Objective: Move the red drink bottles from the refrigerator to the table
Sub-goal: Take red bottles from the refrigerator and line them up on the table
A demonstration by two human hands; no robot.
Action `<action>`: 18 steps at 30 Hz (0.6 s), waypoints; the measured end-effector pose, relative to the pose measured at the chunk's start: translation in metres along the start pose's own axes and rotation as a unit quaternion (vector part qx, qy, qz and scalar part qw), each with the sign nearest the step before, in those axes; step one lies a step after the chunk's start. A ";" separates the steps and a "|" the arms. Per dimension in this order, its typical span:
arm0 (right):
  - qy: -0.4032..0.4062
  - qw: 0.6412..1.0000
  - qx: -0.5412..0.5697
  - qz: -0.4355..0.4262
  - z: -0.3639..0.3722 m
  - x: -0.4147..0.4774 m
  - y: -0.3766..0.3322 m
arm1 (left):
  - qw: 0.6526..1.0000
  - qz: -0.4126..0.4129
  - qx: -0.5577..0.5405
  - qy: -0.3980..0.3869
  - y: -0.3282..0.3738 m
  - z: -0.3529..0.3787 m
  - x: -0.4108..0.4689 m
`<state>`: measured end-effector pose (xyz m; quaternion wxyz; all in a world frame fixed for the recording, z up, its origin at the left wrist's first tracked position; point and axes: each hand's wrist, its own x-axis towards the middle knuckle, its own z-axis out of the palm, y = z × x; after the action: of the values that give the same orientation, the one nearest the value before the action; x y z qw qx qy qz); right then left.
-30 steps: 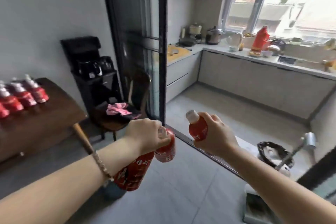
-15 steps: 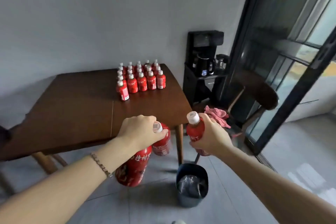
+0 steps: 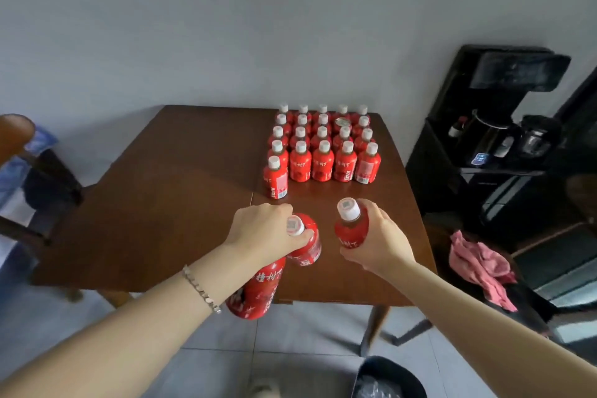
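My left hand (image 3: pixel 263 233) grips two red drink bottles by their necks: one (image 3: pixel 307 242) shows its white cap beside my fingers, the other (image 3: pixel 256 291) hangs below my wrist. My right hand (image 3: pixel 376 241) holds a third red bottle (image 3: pixel 350 226) upright by its body. All three hang above the near right part of the brown wooden table (image 3: pixel 161 220). Several red bottles with white caps (image 3: pixel 321 145) stand in rows at the table's far right, one (image 3: pixel 275 178) set in front at the left. The refrigerator is out of view.
A black coffee machine stand (image 3: pixel 491 145) is right of the table. A chair with a pink cloth (image 3: pixel 481 268) sits at the near right. A dark bin (image 3: pixel 387 378) stands on the floor below. Another chair (image 3: pixel 29 171) is at the left.
The view has swung from the kitchen doorway to the table and come closer. Both hands now carry their bottles over the table's near edge. The grips are unchanged.
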<state>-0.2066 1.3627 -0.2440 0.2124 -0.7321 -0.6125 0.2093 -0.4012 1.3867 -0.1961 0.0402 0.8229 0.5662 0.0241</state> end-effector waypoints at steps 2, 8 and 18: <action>-0.004 1.000 0.012 0.016 0.013 0.034 0.003 | 1.000 0.003 -0.009 -0.004 -0.014 0.013 0.034; 0.030 0.990 0.095 0.101 0.053 0.119 0.018 | 0.996 0.092 -0.006 -0.017 -0.046 0.054 0.135; 0.117 0.957 0.178 0.196 0.096 0.204 0.053 | 0.980 0.193 0.001 -0.047 -0.051 0.106 0.258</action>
<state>-0.1853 1.5607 -0.3625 0.3645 -0.8074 -0.3810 0.2649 -0.3474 1.6421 -0.3078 0.0608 0.9170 0.3941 -0.0077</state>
